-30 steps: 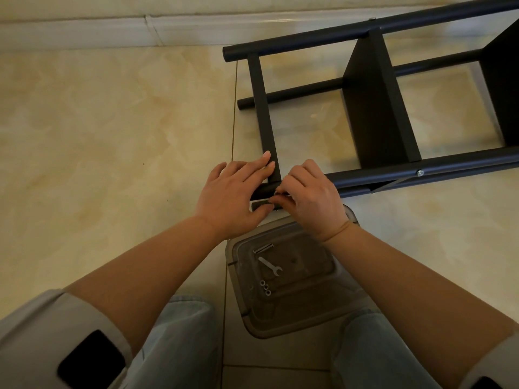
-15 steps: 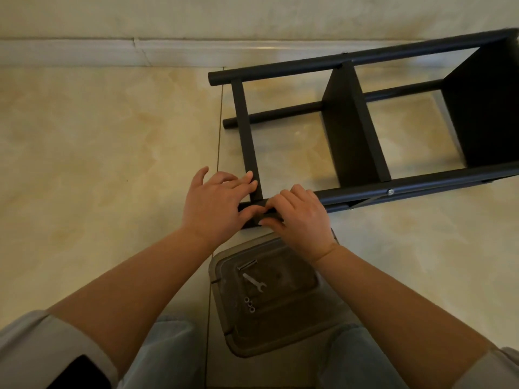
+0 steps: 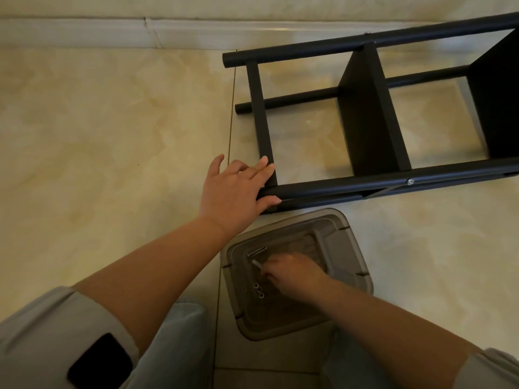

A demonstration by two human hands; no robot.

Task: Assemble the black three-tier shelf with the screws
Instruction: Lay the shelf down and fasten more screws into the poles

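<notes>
The black shelf frame point(image 3: 368, 119) lies on its side on the tiled floor, with two shelf boards fitted between its round legs. My left hand point(image 3: 236, 192) rests on the near leg's end where the flat crossbar meets it, fingers straight and thumb under the leg. My right hand point(image 3: 292, 272) is down in the grey plastic lid point(image 3: 356, 248) in front of my knees, fingertips pinching the small silver wrench point(image 3: 257, 263). A bolt point(image 3: 257, 251) and three nuts point(image 3: 259, 290) lie in the lid beside it. One screw head point(image 3: 410, 181) shows on the near leg.
A white skirting board point(image 3: 112, 32) runs along the wall at the top. Beige tiles spread out to the left and right of the frame. My knees in light jeans flank the lid at the bottom.
My right hand has left the leg's end and dropped into the lid onto the wrench. My left hand stays on the frame corner, now with fingers spread flatter.
</notes>
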